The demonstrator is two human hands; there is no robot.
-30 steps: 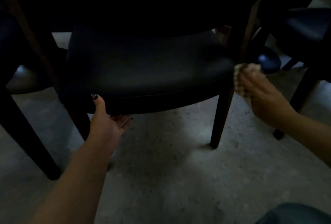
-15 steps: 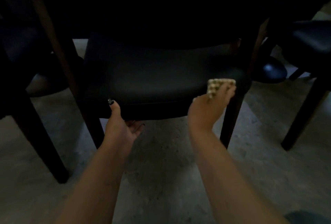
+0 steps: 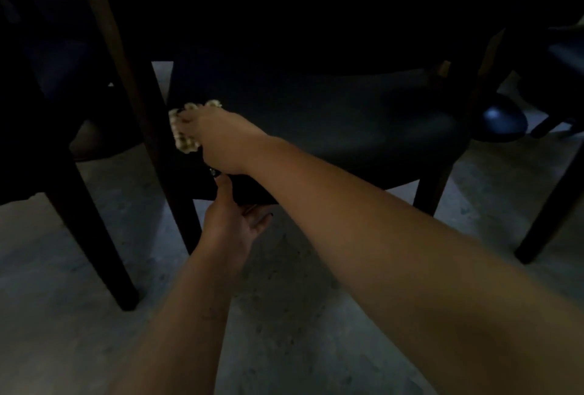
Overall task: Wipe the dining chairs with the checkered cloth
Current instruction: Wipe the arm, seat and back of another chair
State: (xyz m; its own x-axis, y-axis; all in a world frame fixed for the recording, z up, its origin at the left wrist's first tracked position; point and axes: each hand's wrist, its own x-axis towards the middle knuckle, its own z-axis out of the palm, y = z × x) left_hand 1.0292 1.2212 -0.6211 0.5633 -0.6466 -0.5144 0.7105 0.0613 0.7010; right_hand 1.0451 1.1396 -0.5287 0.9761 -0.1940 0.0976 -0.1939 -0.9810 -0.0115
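Checkered cloth bunched under right hand – long axis along dark seat's left edge

You can't see most of the checkered cloth: your right hand covers it, and only its fringe shows past the fingertips at the seat's left edge. Your right forearm crosses over your left hand and hides the left thumb's tip. The left fingers curl under the seat's front edge, out of sight. The dining chair loses its back in darkness above. A neighbouring chair is cut off by the right edge.
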